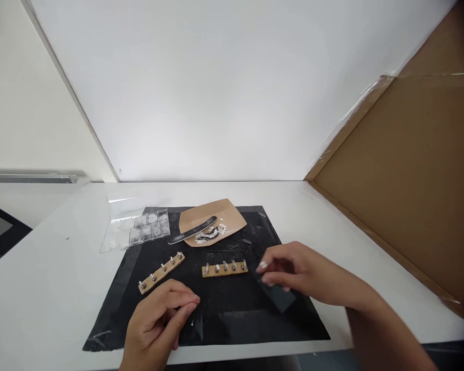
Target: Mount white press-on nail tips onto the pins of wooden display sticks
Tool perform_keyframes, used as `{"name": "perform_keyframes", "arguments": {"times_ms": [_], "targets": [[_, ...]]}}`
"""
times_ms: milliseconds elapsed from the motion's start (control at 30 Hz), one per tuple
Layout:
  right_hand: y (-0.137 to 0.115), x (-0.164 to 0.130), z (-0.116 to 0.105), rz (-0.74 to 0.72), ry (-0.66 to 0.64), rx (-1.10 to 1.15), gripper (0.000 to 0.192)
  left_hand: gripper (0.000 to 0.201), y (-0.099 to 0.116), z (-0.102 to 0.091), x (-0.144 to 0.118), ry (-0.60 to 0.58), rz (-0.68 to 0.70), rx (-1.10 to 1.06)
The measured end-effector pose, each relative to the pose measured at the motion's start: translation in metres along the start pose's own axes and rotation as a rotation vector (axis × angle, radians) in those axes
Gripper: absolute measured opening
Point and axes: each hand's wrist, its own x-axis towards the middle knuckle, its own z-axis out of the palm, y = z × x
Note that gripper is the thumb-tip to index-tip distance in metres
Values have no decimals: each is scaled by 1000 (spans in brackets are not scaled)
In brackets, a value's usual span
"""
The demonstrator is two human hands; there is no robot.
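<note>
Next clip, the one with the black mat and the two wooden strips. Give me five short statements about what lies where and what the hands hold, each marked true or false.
1. Two wooden strips with small pegs lie on the black mat. True: the left strip lies at an angle, the right strip nearly level.
2. The right hand rests on a dark flat block. True.
3. The nail file lies on the bare white table. False: it lies mostly on the brown paper.
4. The clear compartment box sits right of the brown paper. False: it is to its left.
5. The left hand holds the left strip. False: it is near the strip, fingers pinched together.
</note>
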Motion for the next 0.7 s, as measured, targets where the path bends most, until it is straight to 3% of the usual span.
{"name": "perform_keyframes", "arguments": {"times_ms": [100, 267, 400, 500, 567, 600, 700], "targets": [[39, -22, -16, 155, 284, -159, 37, 19, -2, -8, -7, -27, -55, 31], [82, -30, -15, 304, 537, -348, 50, 16, -7, -12, -11, 6, -137, 39], [77, -29, -5, 325, 755, -493, 57, 15, -8, -12, -11, -1, -152, 26], [56, -29, 6, 298, 924, -602, 52, 16, -7, -12, -11, -31, -139, 13], [35, -27, 20, 183, 990, -613, 44, 17, -5, -12, -10, -41, -131, 2], [24, -25, 29, 57, 943, -557, 39, 17, -4, -11, -9, -43, -126, -3], [-11, -13, 62, -306, 521, -299, 23, 16, -1, -9, -6, -49, -110, -15]]}}
